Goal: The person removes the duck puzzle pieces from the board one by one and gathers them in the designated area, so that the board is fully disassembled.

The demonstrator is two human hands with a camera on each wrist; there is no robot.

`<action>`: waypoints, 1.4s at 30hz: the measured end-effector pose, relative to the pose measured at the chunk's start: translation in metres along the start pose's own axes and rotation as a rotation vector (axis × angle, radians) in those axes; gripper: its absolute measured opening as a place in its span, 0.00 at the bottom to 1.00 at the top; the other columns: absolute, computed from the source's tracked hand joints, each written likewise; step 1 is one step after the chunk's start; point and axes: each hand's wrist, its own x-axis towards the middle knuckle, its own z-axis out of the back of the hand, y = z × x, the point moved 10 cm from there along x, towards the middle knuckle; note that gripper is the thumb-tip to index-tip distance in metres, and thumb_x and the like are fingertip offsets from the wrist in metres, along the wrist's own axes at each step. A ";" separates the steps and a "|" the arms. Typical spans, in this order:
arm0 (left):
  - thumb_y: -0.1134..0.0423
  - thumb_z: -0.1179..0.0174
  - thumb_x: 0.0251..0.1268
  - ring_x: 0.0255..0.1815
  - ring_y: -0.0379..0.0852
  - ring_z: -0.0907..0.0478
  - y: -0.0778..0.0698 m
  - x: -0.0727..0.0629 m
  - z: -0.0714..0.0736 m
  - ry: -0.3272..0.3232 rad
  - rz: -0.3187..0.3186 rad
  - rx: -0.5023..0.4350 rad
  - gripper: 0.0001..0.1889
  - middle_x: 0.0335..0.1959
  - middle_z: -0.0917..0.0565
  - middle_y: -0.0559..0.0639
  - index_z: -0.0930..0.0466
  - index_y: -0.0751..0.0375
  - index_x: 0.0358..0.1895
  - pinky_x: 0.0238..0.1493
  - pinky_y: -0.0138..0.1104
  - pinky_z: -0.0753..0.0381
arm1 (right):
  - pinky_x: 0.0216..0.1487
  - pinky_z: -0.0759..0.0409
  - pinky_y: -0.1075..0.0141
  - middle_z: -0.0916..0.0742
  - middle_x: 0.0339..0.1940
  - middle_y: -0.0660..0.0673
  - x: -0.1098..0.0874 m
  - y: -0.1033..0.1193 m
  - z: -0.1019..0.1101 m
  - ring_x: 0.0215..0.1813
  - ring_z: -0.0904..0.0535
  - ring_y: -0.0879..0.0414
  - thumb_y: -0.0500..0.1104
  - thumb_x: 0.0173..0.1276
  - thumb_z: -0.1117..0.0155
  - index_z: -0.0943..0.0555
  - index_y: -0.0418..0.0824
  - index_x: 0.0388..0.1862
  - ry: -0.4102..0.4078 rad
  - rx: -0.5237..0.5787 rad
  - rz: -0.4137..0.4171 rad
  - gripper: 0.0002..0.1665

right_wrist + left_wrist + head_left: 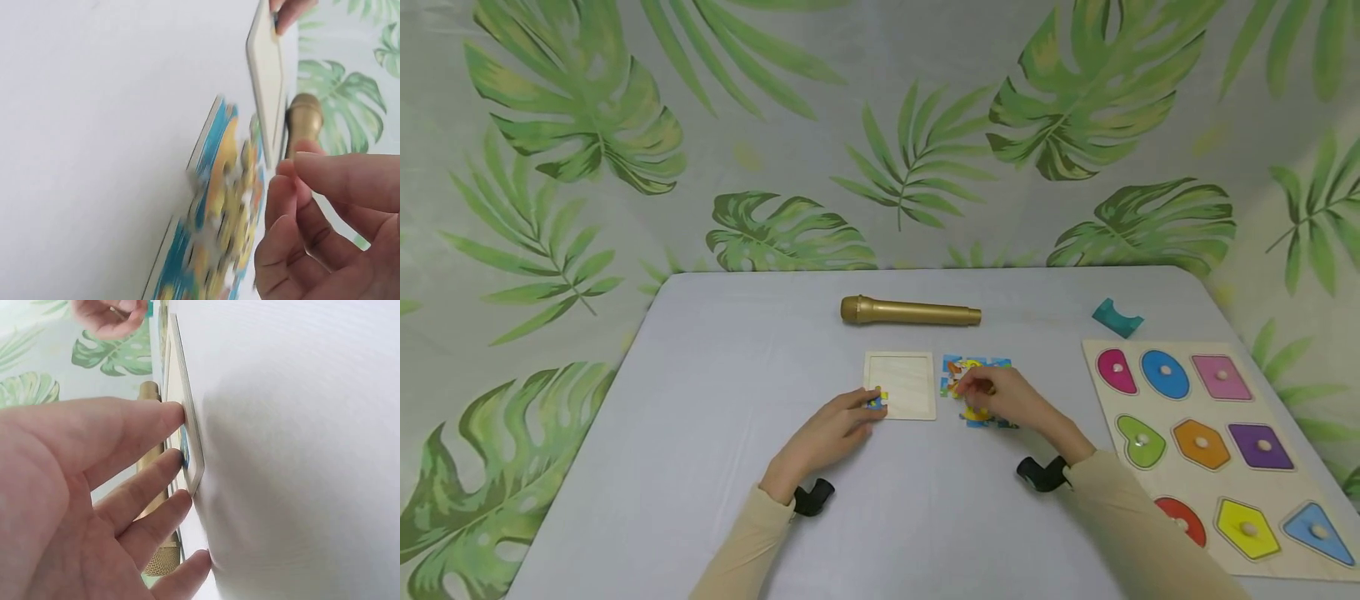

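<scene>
My left hand (835, 425) is at the lower-left of a shallow wooden puzzle tray (910, 387). Its thumb and index finger hold a small blue-and-yellow jigsaw piece (877, 401) by that corner; in the left wrist view the piece (184, 445) shows between their tips. The other fingers spread by the tray's edge. Right of the tray lies a group of joined jigsaw pieces (955, 364) with a colourful picture. Over them hovers my right hand (1011, 398), fingers loosely bent and thumb near the index tip. Nothing shows between them in the blurred right wrist view.
Behind the tray lies a gold microphone (910, 312). A teal curved block (1117, 318) sits at the back right. A wooden board (1213, 400) with several knobbed coloured shapes takes up the right side, partly under the right sleeve. Leaf-patterned cloth hangs behind the table.
</scene>
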 end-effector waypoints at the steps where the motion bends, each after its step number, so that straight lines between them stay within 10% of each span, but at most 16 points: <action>1: 0.69 0.44 0.68 0.69 0.60 0.39 0.000 0.000 0.000 0.003 -0.001 0.003 0.16 0.68 0.33 0.61 0.21 0.66 0.57 0.66 0.48 0.40 | 0.36 0.24 0.66 0.18 0.31 0.48 0.003 0.004 -0.002 0.34 0.25 0.55 0.28 0.62 0.39 0.18 0.35 0.38 -0.006 0.022 0.018 0.07; 18: 0.68 0.44 0.68 0.68 0.63 0.39 0.010 -0.010 0.007 0.011 0.010 0.042 0.15 0.67 0.33 0.62 0.18 0.60 0.55 0.66 0.52 0.39 | 0.40 0.24 0.66 0.16 0.38 0.44 0.055 0.045 -0.065 0.36 0.24 0.57 0.26 0.58 0.40 0.19 0.34 0.42 0.009 0.152 0.039 0.13; 42: 0.69 0.44 0.68 0.68 0.64 0.39 0.009 -0.012 0.009 0.004 0.003 0.018 0.15 0.67 0.33 0.64 0.19 0.63 0.56 0.64 0.56 0.40 | 0.39 0.25 0.65 0.20 0.32 0.43 0.066 0.057 -0.069 0.34 0.26 0.55 0.25 0.58 0.41 0.19 0.36 0.39 -0.041 0.139 0.058 0.13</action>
